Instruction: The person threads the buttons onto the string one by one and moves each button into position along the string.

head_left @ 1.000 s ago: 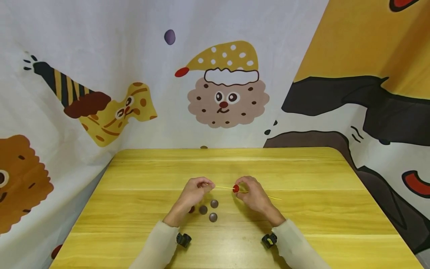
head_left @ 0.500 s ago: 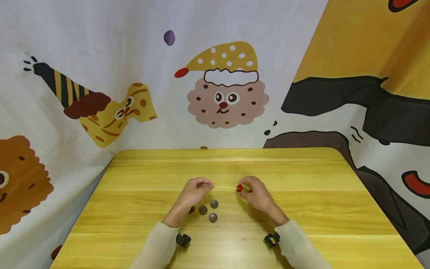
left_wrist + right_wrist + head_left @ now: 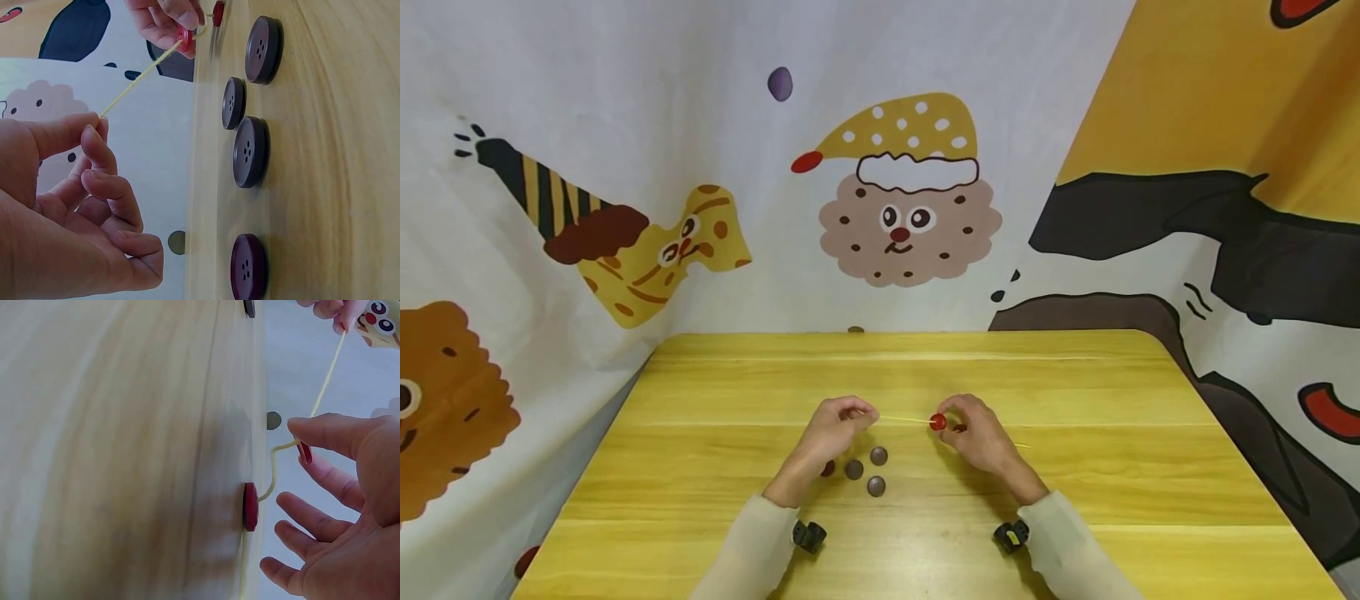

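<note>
My left hand point(image 3: 837, 427) pinches one end of a yellow string point(image 3: 902, 418) between thumb and index finger. The string runs taut across to a red button point(image 3: 937, 422), pinched at its rim by my right hand point(image 3: 983, 435), and passes through it. A second red button point(image 3: 250, 507) is also on the string, at the tabletop below my right hand in the right wrist view. Beyond it the string trails along the table. Near my left hand lie several dark brown buttons point(image 3: 251, 152) and a maroon button point(image 3: 248, 267), partly covered by that hand in the head view.
Everything rests on a wooden table point(image 3: 1075, 383) with rounded far corners. A white curtain point(image 3: 737, 108) with cartoon prints hangs behind it. Both wrists carry small black cameras point(image 3: 809, 537) close above the table.
My right hand has moved slightly to the right with the red button, so more string shows between the hands. The left hand keeps its place.
</note>
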Available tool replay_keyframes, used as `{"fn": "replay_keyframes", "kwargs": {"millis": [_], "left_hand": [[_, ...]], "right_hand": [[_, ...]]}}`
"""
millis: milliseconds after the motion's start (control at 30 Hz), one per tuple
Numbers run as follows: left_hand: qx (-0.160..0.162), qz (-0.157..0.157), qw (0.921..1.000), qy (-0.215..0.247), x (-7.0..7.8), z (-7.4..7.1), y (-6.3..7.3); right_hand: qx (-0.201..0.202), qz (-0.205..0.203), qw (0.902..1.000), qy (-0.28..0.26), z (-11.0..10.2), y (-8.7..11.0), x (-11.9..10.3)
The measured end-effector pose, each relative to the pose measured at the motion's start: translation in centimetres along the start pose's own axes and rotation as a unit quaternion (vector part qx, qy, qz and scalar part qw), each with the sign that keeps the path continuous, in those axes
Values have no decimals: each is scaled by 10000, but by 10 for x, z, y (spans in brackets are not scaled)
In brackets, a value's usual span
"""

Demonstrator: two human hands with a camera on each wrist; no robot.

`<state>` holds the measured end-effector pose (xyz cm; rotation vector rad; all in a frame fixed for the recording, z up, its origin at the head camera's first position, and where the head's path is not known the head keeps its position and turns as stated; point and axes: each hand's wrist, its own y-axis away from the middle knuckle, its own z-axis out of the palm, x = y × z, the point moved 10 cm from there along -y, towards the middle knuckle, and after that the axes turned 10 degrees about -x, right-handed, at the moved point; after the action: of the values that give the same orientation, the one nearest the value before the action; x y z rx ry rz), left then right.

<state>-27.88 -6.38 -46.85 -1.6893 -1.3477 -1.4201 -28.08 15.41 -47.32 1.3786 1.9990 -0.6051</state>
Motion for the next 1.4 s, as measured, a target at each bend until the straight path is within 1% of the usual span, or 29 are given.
{"fn": "replay_keyframes", "kwargs": {"millis": [267,667,1100,1400], "left_hand": [[15,3,10000,6,-1,-1,0],[47,-29,10000,56,-2,-4,1],[90,-95,9999,68,-3,-6,1],[87,-76,9999,128,-2,-8,3]], "right_hand": [[-26,111,9999,112,-2,1,6],[-21,44,9996,272,-3,3,10],[-245,331,9981,466,-3,3,23],[-286,287,9975,576,-2,3,23]]}}
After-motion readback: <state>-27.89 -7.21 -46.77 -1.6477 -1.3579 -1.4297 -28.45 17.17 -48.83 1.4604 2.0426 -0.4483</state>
